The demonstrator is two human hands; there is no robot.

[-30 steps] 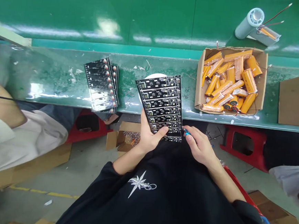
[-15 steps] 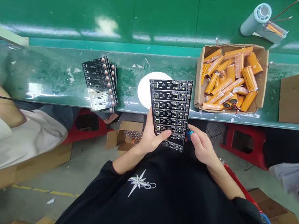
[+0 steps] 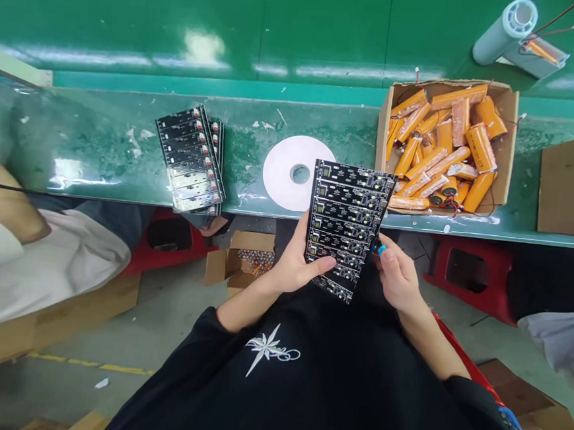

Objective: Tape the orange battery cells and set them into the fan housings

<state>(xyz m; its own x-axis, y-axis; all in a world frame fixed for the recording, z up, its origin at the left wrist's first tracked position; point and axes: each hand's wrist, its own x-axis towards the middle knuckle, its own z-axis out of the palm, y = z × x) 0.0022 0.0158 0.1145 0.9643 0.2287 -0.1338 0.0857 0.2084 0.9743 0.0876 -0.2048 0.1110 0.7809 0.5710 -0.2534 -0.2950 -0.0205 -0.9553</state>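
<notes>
Gripping circuit panel (image 3: pixel 348 223) in left hand (image 3: pixel 294 263), beneath thumb (image 3: pixel 321 265); pinching blue tool (image 3: pixel 381 249) in right fingers (image 3: pixel 390 263), beside panel's right edge.

I wear the camera on my head, so it faces forward and steeply down over the worktop (image 3: pixel 99 134). It sees the white disc (image 3: pixel 280 175) from nearly overhead, close to mid-view. Nearer the lens, on my side of the disc, come my left grip (image 3: pixel 296 262), my right grip (image 3: pixel 399 273) and my black shirt (image 3: pixel 313 389). The wide view also takes in the floor (image 3: pixel 168 331) on my side of the disc and the green surface (image 3: pixel 322 25) beyond it.
</notes>
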